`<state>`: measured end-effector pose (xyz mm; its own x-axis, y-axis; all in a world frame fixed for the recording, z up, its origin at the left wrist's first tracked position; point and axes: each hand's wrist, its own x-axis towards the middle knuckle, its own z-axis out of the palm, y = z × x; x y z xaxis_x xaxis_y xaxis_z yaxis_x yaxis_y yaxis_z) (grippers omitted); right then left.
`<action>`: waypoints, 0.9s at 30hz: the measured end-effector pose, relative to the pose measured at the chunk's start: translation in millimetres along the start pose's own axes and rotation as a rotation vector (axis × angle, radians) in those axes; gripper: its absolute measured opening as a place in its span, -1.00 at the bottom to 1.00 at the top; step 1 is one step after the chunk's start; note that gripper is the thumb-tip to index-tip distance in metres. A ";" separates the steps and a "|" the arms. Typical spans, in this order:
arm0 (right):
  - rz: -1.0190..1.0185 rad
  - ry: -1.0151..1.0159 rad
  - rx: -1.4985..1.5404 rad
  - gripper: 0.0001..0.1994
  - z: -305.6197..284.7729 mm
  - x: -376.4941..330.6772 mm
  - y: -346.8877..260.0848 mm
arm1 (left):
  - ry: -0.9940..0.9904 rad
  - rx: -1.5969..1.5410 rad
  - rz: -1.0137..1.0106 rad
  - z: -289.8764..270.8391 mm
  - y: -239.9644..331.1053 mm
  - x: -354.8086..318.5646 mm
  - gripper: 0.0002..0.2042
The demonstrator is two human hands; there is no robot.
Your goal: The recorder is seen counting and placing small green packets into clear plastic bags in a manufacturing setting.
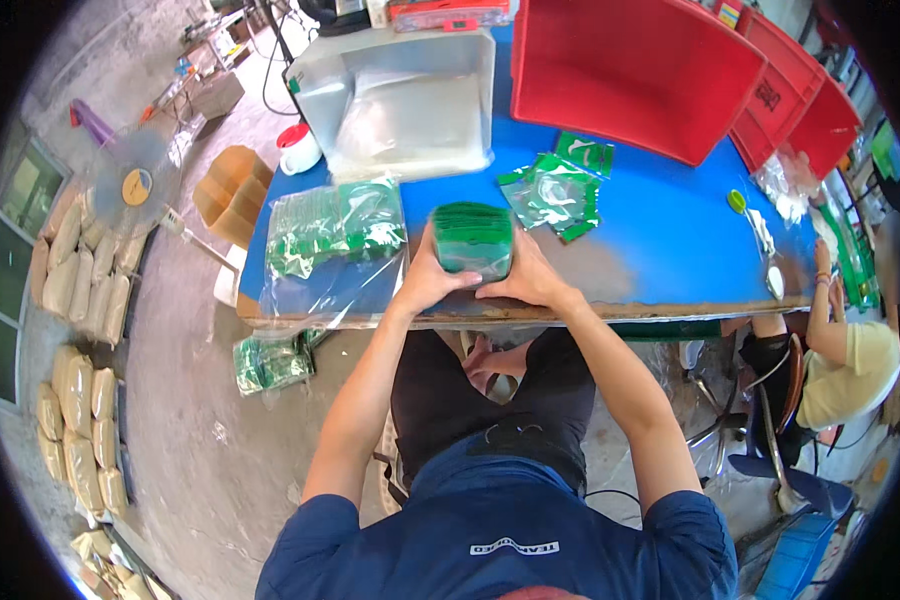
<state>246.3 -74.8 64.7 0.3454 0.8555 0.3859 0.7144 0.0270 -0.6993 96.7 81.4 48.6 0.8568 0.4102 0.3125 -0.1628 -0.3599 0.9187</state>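
Observation:
A thick stack of green and clear plastic packets (472, 238) stands between my hands above the table's front edge. My left hand (429, 280) closes on its left side, and my right hand (530, 274) grips the right side. Both thumbs meet near the lower front of the stack. Left of it lies a clear plastic bag (338, 225) filled with similar green packets, its loose end hanging over the edge. To the right, several loose green packets (560, 198) are spread on the blue table (670, 240).
A translucent bin (410, 120) and a red bin (630, 80) lie along the back, with a red-lidded white cup (298, 150) at left. Scissors or a spoon-like tool (774, 282) rests at right, near a seated person (850, 370). A fan (138, 187) stands left.

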 end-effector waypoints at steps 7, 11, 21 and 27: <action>0.027 -0.027 0.085 0.04 1.8 -13.9 12.0 | -0.059 -0.085 -0.025 10.3 10.0 -10.9 -0.07; 0.071 -0.074 0.044 0.12 -7.1 -14.2 4.8 | -0.088 -0.063 -0.096 9.3 16.3 -7.8 -0.15; -0.474 0.069 -0.424 -0.43 -52.9 7.0 -67.9 | -0.059 -0.122 -0.090 7.3 5.4 -7.2 -0.14; -0.417 0.093 -0.410 -0.61 -54.0 3.8 -66.7 | -0.030 -0.081 -0.056 11.9 -4.0 -5.4 -0.10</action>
<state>232.9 -101.3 145.3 0.0236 0.7665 0.6418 0.9718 0.1330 -0.1946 98.6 70.7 40.3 0.8800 0.4018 0.2535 -0.1521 -0.2672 0.9516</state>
